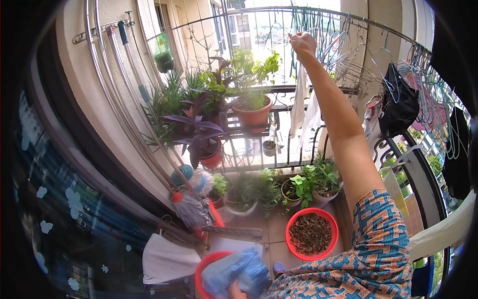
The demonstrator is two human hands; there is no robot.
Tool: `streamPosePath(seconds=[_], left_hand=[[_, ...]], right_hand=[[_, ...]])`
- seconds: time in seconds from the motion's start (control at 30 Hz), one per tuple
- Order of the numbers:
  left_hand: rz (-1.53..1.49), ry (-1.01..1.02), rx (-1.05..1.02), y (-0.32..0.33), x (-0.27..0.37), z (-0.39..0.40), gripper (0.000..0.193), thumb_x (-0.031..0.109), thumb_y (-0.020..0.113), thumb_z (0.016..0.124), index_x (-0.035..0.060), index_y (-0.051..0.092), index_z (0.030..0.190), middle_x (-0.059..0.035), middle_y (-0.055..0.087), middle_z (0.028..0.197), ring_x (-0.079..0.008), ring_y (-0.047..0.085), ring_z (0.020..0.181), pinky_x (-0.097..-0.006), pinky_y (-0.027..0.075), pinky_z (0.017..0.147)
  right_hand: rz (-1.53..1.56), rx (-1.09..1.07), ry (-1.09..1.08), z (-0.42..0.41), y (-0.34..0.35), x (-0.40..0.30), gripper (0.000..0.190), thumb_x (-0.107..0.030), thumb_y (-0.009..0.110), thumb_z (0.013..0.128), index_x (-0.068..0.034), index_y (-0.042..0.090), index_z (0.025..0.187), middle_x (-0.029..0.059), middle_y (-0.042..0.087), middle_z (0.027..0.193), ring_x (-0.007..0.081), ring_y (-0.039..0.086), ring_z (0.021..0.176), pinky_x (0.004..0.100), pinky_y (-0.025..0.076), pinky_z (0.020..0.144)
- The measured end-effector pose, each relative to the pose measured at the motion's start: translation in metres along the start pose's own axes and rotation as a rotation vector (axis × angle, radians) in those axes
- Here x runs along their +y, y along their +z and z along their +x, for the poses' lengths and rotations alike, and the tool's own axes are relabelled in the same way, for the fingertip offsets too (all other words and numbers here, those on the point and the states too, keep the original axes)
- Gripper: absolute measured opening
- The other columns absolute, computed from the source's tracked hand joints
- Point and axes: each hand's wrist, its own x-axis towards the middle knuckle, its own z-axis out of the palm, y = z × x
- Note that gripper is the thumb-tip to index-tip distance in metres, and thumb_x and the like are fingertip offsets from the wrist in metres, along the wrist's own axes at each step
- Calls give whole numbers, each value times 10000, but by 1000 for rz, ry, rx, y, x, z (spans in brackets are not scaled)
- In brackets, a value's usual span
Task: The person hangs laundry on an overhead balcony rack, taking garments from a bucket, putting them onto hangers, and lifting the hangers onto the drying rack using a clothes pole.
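Observation:
High above, my right hand (303, 44) reaches to the metal hanging rail (261, 9), its fingers closed at a thin wire hanger; the grip itself is small and washed out by bright light. Green and blue clothes hangers (330, 33) crowd the rail just right of it. Low in the picture, my left hand (236, 290) is partly cut off by the lower edge, its visible fingers against a bunched blue cloth (239, 271). This thin, crumpled cloth lies in or over a red basin (199, 270). Pale cloths (300, 108) hang below my right hand.
A red basin of dry brown plant matter (310, 233) stands on the tiles. Potted plants (254, 110) line the railing and floor. Mops (188, 209) and long metal poles (112, 78) lean left. A white cloth (168, 259) lies lower left; a black garment (399, 102) hangs right.

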Motion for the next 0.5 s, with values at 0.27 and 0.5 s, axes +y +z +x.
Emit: streamPosePath(seconds=[0.27,0.5], left_hand=[[-76,-79,-21,-11,0,8,168,177,629,872,27,668,935,-47,638,912,-177,609,829,-306,502,739],[9,-48,-46,5,16,-4,251,191,639,879,-3,653,1038,-72,644,956,-181,613,870,-310,500,767]], right_hand=[[219,-15,38,-2,6,1,333,-353,719,776,-45,727,902,114,718,847,223,688,775,331,527,766],[327,4,4,15,-17,1,287,-288,729,777,-25,724,891,106,716,828,197,669,739,325,520,741]])
